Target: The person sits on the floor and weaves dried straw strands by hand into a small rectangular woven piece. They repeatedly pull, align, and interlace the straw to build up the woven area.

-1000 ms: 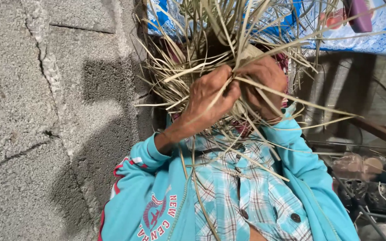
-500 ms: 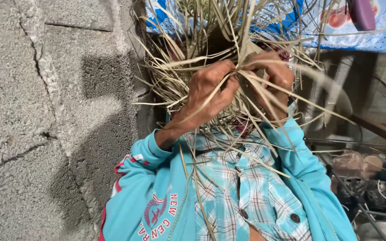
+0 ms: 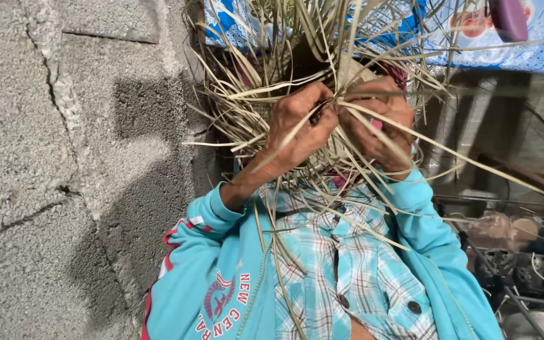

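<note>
A tangle of dry, pale straw-coloured leaf strips (image 3: 266, 94), partly woven together, fills the upper middle of the view, with loose ends fanning out all around. My left hand (image 3: 300, 129) is closed on strips at the centre of the weave. Touching it on the right, my right hand (image 3: 379, 129) pinches more strips, fingers curled around them. Both arms wear turquoise sleeves (image 3: 212, 252) over a checked shirt (image 3: 347, 271). The woven part under the hands is mostly hidden.
A rough grey concrete block surface (image 3: 51, 164) with cracks fills the left side. A blue patterned cloth (image 3: 536, 38) with a purple object (image 3: 508, 19) lies at the top right. Dark metal clutter and wires (image 3: 511, 264) sit at the lower right.
Both hands have stayed on the strips and worked them closer together. My right hand has shifted slightly towards the left hand, and the loose ends have swung.
</note>
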